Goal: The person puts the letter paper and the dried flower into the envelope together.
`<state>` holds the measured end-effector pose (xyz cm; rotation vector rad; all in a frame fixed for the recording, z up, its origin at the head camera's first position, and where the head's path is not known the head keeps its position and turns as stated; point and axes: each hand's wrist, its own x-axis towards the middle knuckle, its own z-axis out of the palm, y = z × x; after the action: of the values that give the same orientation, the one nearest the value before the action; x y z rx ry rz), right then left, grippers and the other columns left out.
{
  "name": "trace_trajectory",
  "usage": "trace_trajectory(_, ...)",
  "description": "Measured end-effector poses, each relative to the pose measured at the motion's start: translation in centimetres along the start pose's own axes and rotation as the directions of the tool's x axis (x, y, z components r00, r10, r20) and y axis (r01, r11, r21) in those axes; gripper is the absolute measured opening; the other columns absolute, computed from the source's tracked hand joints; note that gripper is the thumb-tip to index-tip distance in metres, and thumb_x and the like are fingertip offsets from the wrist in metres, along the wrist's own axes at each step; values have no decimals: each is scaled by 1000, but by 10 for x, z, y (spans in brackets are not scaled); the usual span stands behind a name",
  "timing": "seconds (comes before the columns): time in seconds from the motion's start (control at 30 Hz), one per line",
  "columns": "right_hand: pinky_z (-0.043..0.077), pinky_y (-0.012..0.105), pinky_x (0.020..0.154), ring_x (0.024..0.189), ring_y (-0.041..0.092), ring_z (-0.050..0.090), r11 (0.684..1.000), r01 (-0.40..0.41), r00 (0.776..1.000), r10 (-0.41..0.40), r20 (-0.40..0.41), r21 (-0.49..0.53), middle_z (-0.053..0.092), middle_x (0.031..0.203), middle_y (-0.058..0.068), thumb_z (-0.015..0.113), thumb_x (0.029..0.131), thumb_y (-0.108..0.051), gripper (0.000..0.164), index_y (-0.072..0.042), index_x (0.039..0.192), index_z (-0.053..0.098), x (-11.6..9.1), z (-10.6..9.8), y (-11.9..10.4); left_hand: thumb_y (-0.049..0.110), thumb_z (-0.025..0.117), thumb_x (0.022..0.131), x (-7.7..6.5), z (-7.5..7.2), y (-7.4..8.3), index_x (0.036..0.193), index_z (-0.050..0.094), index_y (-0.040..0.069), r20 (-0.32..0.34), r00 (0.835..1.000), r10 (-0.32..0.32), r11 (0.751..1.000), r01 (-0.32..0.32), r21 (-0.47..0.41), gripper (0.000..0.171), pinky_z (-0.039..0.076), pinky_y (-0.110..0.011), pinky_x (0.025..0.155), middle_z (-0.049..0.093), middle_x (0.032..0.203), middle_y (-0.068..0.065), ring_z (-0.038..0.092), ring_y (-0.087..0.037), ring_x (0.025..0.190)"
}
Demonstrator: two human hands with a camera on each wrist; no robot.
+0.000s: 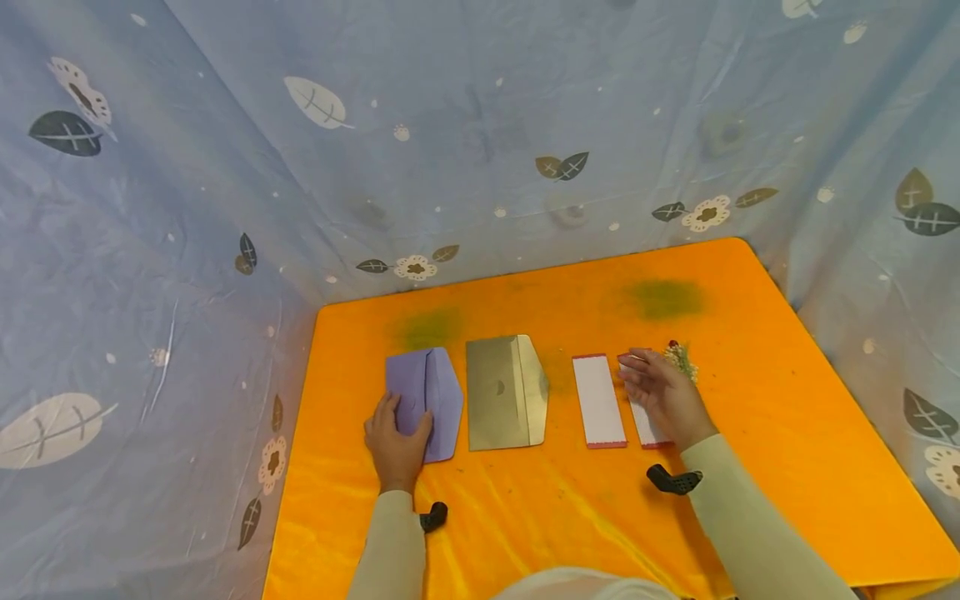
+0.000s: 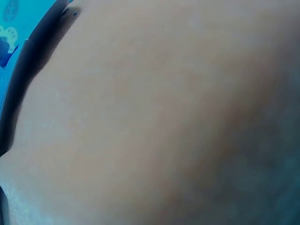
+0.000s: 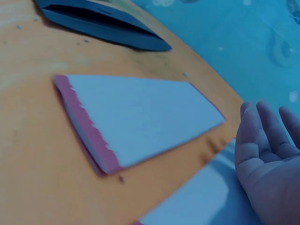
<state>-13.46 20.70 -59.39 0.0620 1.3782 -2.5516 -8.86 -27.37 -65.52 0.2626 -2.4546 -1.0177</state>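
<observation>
My left hand (image 1: 397,450) rests at the left and lower edges of a purple envelope (image 1: 447,404), its fingers and thumb spread over the paper. The envelope lies with its pointed flap unfolded to the right. To its right is a gold envelope (image 1: 491,404), its flap also unfolded. Two white folded cards with red scalloped ends lie further right, the nearer one (image 1: 598,400) fully visible. Over the other white card (image 1: 649,427) hovers my right hand (image 1: 669,398), fingers loosely bent, partly covering it. In the right wrist view, that hand's fingers (image 3: 247,136) hold nothing.
A small bunch of flowers (image 1: 684,364) with a red spot lies just beyond the right hand. All these things lie on an orange cloth-covered table (image 1: 517,517). Patterned blue curtains (image 1: 465,150) surround the table's back and sides. Skin fills most of the left wrist view.
</observation>
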Motion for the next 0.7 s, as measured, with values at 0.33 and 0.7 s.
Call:
trace_trajectory(0.33,54,29,100,127,26,60,983,8,986,-37,-160,-181,64,143,10,54,116,-37,41,-7,145,54,-11,-16,-18,32,91,86,0,1,1,142,67,-1,-14,1000,25,1000,-24,5,69,31,-65,109,58,155,-21,49,-49,127)
trace_trajectory(0.7,49,30,107,144,36,42,858,-173,961,40,-274,-483,31,170,20,52,115,-48,70,2,162,41,-10,-12,-26,30,91,86,1,0,2,142,67,-2,-23,999,29,1000,-29,-8,69,30,-65,110,57,155,-21,49,-48,128)
